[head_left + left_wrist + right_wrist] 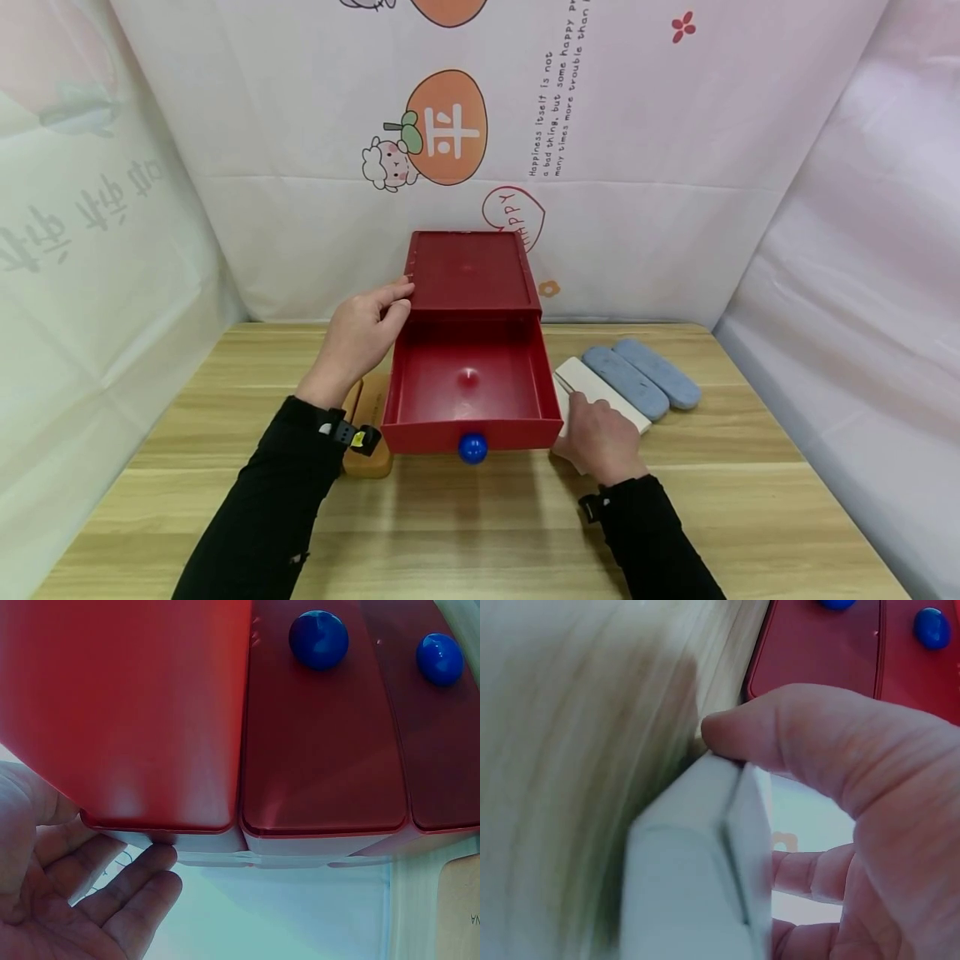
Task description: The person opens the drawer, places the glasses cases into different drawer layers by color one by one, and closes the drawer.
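Observation:
A red drawer unit [468,271] stands mid-table with its top drawer [472,435] pulled out, bare inside, a blue knob [472,448] on its front. My left hand [367,329] rests against the unit's upper left side, fingers extended; in the left wrist view the fingertips [161,859] touch that side. Right of the unit, my right hand [600,437] grips a white case [682,892], thumb over its near end and fingers along the far side. Another white case [600,392] lies right beside it.
Two blue oblong cases [626,382] [660,372] lie right of the white ones. Tan cases [369,454] sit left of the drawer, partly under my left wrist. Lower drawers with blue knobs [319,640] show in the left wrist view. A printed cloth [622,250] hangs behind the table.

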Demonstrator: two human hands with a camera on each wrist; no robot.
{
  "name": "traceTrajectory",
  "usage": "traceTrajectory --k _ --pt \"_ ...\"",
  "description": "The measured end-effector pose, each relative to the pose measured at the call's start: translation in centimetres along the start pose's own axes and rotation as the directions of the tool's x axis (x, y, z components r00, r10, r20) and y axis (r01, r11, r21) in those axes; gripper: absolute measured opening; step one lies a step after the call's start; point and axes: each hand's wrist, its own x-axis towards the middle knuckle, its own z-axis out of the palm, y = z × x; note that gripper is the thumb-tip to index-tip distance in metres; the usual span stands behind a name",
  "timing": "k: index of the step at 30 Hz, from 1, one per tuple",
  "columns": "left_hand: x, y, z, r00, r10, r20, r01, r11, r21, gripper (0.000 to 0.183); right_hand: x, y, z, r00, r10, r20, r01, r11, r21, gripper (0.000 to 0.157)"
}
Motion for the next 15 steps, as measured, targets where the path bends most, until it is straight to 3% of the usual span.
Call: traceTrajectory --k 11,15 --pt "0.0 -0.1 0.0 1.000 0.004 0.000 -0.004 1.000 0.001 0.043 -0.3 -0.1 -0.8 0.999 -0.011 -0.031 0.010 1.000 -0.014 0.063" --pt "0.1 -0.1 0.0 1.000 -0.001 0.003 0.001 1.000 0.008 0.044 -0.3 -0.2 -1.5 1.000 0.000 -0.031 0.000 1.000 -0.025 0.080"
